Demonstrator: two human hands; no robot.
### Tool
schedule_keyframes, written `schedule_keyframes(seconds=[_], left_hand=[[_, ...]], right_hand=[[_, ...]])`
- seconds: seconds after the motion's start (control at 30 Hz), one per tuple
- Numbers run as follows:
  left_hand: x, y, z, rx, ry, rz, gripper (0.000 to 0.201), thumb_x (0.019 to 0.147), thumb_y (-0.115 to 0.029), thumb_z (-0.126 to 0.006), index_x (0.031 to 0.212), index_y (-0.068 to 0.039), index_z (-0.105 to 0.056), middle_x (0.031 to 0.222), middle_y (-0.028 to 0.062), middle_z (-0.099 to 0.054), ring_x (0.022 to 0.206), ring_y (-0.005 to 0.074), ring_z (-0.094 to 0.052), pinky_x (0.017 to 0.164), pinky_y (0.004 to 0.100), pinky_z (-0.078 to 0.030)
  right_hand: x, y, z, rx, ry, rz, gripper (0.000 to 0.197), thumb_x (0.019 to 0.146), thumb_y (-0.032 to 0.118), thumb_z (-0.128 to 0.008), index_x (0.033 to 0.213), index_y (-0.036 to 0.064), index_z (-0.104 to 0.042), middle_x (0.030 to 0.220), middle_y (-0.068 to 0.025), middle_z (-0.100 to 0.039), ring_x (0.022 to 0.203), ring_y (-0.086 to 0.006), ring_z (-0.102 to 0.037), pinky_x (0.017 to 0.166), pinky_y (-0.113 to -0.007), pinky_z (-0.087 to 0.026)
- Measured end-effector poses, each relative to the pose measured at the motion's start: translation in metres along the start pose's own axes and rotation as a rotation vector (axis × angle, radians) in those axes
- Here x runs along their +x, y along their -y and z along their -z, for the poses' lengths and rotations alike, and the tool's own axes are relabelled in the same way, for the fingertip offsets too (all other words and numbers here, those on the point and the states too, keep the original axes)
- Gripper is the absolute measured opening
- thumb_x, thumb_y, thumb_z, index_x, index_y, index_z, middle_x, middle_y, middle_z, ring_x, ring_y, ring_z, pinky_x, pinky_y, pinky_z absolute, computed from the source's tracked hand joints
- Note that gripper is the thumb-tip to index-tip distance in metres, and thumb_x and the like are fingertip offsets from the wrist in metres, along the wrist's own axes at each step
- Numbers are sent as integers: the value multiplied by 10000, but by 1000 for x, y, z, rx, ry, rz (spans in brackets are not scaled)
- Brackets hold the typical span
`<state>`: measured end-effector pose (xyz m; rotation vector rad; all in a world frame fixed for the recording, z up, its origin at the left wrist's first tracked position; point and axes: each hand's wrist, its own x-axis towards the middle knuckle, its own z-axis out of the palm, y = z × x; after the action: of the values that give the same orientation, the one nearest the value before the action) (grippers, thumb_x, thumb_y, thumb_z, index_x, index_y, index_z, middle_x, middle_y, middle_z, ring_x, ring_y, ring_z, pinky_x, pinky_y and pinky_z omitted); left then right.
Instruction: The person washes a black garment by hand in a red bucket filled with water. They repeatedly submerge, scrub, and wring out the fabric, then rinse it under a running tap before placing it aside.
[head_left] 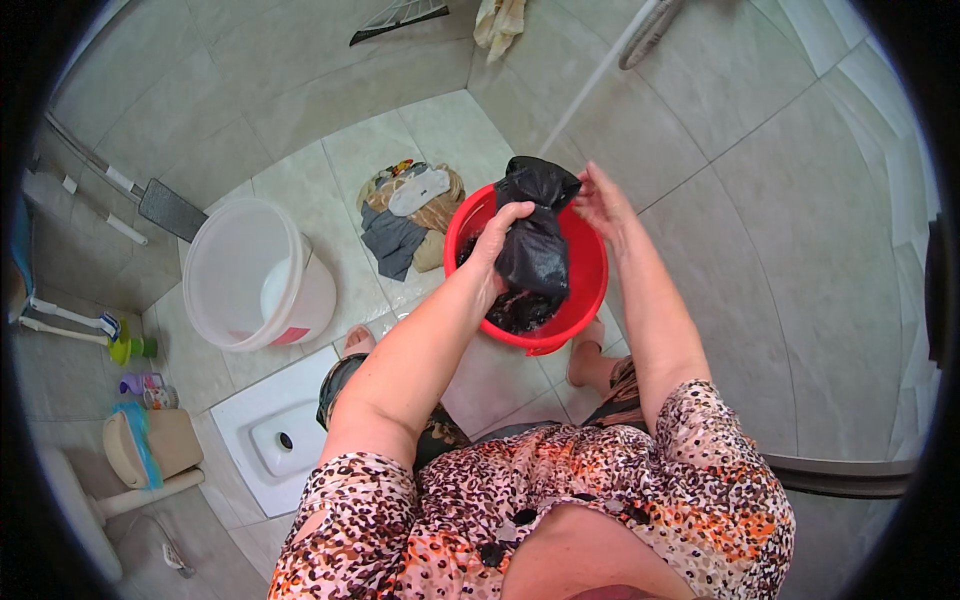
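The black garment (535, 245) hung wet and bunched directly above the red basin (590, 300), its long axis roughly vertical, the lower end trailing into dark laundry inside. The left hand (497, 240) was clamped around its middle from the left side; the right hand (598, 200) pinched the upper end from the right, fingers partly spread. Both hands were equally close. A white bucket (215, 300) stood well apart to the left, a clothes pile (410, 215) just behind the basin.
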<state>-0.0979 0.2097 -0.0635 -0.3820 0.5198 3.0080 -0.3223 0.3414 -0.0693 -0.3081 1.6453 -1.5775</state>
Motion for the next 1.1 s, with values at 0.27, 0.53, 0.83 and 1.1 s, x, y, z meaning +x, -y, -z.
schedule_keyframes(seconds=[0.27,0.53,0.83,1.1], left_hand=[[-19,22,6,-224,303,120,453,806,-397,-602,1053,-17,-582,844,148,-652,766,268,-655,693,388,-553],[-32,30,-26,247,-58,142,388,794,-262,-706,1098,-52,-588,919,107,-658,796,206,-652,731,353,-550],[20,53,44,1377,-443,-246,618,671,-371,-726,1137,12,-594,1063,221,-652,1034,318,-629,896,385,-471],[21,47,45,717,-327,-29,637,777,-559,-687,1152,-50,-608,1008,71,-680,856,205,-668,784,344,-524]], right_hand=[[-34,-4,-105,749,607,144,780,764,625,-638,1362,154,-471,1387,-136,-480,1263,-412,-436,1022,-598,-380],[-26,7,-65,385,464,176,283,763,259,-735,918,91,-567,987,-136,-577,997,-374,-608,800,-490,-553],[-16,-30,-91,-364,-38,179,180,750,113,-610,905,23,-598,744,-49,-584,667,-151,-568,591,-306,-462],[-24,-15,-119,-749,-387,954,187,741,86,-634,920,31,-635,832,-138,-620,773,-279,-609,740,-361,-494]])
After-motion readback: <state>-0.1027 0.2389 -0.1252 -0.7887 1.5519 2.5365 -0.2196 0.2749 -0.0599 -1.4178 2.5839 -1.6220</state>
